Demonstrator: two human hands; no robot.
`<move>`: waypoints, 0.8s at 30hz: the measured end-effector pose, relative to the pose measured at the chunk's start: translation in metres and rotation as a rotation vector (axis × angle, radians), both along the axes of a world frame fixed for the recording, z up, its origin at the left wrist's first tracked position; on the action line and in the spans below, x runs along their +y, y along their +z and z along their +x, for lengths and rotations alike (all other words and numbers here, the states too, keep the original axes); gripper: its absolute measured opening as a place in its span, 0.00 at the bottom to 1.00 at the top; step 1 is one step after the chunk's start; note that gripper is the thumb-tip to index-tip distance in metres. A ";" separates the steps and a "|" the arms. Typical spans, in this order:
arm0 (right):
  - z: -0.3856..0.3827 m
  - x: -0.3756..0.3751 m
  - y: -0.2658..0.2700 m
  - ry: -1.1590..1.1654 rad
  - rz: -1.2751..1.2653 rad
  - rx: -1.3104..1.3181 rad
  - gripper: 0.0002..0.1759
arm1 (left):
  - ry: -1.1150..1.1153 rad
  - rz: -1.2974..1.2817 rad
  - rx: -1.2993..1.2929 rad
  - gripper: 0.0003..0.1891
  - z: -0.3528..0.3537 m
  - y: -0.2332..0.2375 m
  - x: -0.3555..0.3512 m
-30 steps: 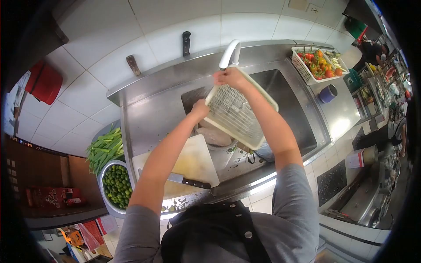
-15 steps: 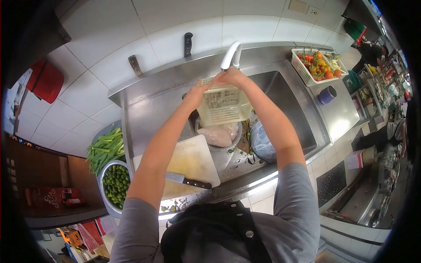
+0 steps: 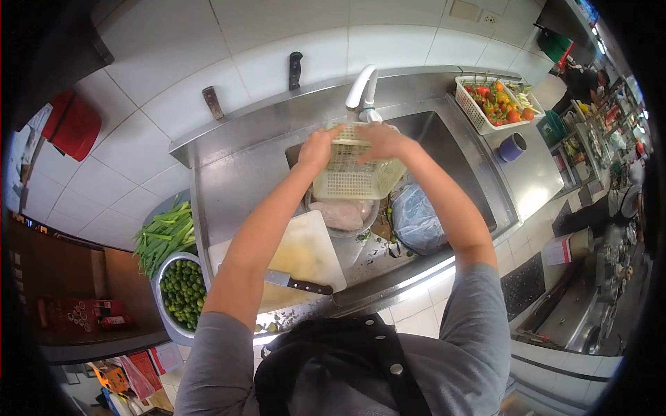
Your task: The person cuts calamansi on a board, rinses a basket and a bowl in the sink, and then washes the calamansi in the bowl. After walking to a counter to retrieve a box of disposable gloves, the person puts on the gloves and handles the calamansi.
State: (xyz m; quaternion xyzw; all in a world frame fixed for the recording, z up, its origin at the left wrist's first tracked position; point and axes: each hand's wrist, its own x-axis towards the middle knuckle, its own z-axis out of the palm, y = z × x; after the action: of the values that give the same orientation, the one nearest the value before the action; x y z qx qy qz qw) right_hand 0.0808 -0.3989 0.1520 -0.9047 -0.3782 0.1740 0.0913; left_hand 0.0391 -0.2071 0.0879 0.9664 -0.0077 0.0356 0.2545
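A cream-coloured plastic basket (image 3: 350,186) is tilted over the sink, beneath the white faucet (image 3: 361,87). My left hand (image 3: 318,150) is closed on its left rim. My right hand (image 3: 388,143) is at the basket's upper right, fingers stretched over its inside and slightly blurred. Just below the basket, a metal bowl (image 3: 378,213) holds pale raw meat (image 3: 341,215), which looks like chicken; the basket hides the bowl's back part. A blue-tinted plastic bag (image 3: 417,218) lies to the right, under my right forearm.
A knife (image 3: 305,284) lies on the white cutting board (image 3: 316,243). Left are green onions (image 3: 166,232) and a bowl (image 3: 164,305) of small green fruits. Right are a vegetable basket (image 3: 474,109) and a purple cup (image 3: 512,148). Two knives hang on the wall.
My right hand has come away from beside the faucet, down and right onto the basket's inside. The basket has shifted slightly down and right. My left hand keeps its hold.
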 end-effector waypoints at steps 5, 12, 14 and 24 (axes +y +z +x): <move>-0.035 -0.045 -0.035 -0.274 0.008 -0.701 0.39 | -0.109 -0.051 -0.149 0.32 -0.035 0.015 -0.038; -0.157 -0.145 -0.074 0.059 -0.113 -0.331 0.35 | -0.319 -0.056 0.265 0.45 -0.194 -0.037 -0.128; -0.161 -0.151 -0.091 0.066 -0.161 -0.452 0.35 | -0.311 -0.074 0.183 0.45 -0.197 -0.056 -0.128; -0.196 -0.166 -0.051 0.054 -0.066 -0.499 0.39 | -0.374 -0.536 0.149 0.48 -0.197 0.058 -0.025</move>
State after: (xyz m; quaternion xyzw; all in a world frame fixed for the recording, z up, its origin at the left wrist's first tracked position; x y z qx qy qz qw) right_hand -0.1153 -0.5650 0.1013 -0.9117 -0.4070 -0.0403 -0.0391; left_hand -0.1578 -0.2317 0.1455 0.8468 -0.1564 -0.0819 0.5017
